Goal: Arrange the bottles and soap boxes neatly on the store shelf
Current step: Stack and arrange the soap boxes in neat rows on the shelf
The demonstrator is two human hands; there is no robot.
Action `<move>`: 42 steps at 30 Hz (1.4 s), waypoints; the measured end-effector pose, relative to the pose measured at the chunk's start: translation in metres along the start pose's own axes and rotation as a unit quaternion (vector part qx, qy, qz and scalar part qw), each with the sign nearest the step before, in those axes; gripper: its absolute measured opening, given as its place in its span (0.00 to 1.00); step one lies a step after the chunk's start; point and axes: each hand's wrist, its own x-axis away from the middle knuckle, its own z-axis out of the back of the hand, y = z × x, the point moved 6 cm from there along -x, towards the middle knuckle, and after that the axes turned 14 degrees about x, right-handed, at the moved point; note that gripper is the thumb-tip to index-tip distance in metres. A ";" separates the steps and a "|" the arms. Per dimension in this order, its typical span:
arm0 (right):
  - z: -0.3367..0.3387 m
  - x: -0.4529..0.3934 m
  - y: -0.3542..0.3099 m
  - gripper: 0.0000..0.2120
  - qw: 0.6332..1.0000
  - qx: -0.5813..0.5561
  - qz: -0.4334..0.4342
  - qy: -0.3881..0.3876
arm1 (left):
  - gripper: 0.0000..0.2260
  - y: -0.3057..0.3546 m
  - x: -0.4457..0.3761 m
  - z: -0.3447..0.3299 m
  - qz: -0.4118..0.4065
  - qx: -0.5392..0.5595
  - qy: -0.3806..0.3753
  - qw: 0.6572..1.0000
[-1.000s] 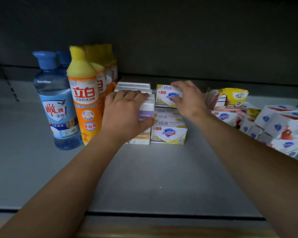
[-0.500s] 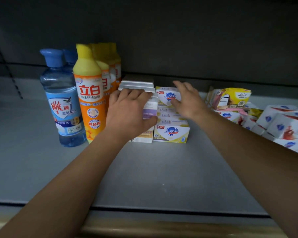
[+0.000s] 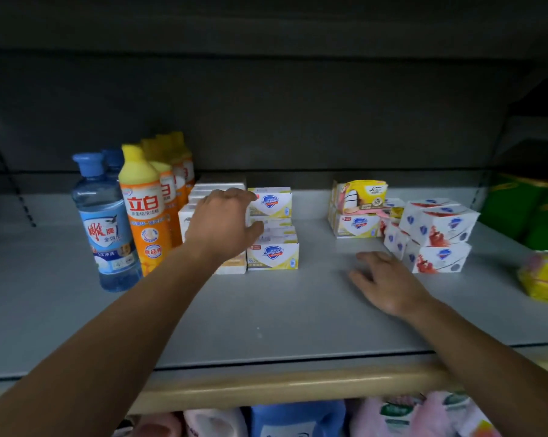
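Two blue bottles (image 3: pixel 105 228) and a row of orange detergent bottles (image 3: pixel 145 209) stand at the left of the grey shelf (image 3: pixel 266 316). Beside them runs a row of white soap boxes (image 3: pixel 217 184), then a row of yellow Safeguard boxes (image 3: pixel 272 257). My left hand (image 3: pixel 225 225) lies over the white boxes, its thumb against the yellow row. My right hand (image 3: pixel 386 285) rests flat on the shelf with fingers spread, just left of a loose pile of white-and-red soap boxes (image 3: pixel 436 228). A yellow soap pack (image 3: pixel 365 197) sits on another yellow Safeguard box (image 3: pixel 358 223).
Yellow packets (image 3: pixel 542 279) lie at the right edge, with green packages (image 3: pixel 531 212) behind them. The shelf's beige front lip (image 3: pixel 266 389) runs below my arms, and bags and bottles (image 3: pixel 298 417) fill the shelf underneath. A dark back panel closes the rear.
My right hand left the yellow Safeguard boxes and moved right and toward me, down onto the bare shelf. My left hand stayed on the white boxes. The view pulled back.
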 end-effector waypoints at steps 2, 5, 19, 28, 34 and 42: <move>-0.006 0.009 0.011 0.28 1.000 0.022 0.000 -0.019 | 0.22 0.017 0.000 -0.005 -0.011 0.032 0.011 0.999; -0.009 0.018 0.018 0.27 0.999 0.032 0.005 -0.005 | 0.19 0.043 -0.005 -0.022 -0.023 0.099 0.007 0.995; -0.018 0.013 0.022 0.28 0.999 0.008 -0.011 0.040 | 0.24 0.122 -0.108 -0.142 -0.031 0.163 -0.019 0.986; -0.020 0.014 0.023 0.27 0.998 0.004 -0.014 0.056 | 0.19 0.123 -0.132 -0.172 -0.035 0.040 0.052 0.997; -0.020 0.014 0.024 0.27 0.998 0.004 -0.017 0.052 | 0.14 0.136 -0.119 -0.161 -0.080 0.085 0.056 0.992; -0.013 0.015 0.026 0.26 0.998 -0.007 -0.031 0.048 | 0.10 0.105 -0.039 -0.096 0.001 0.395 0.064 0.917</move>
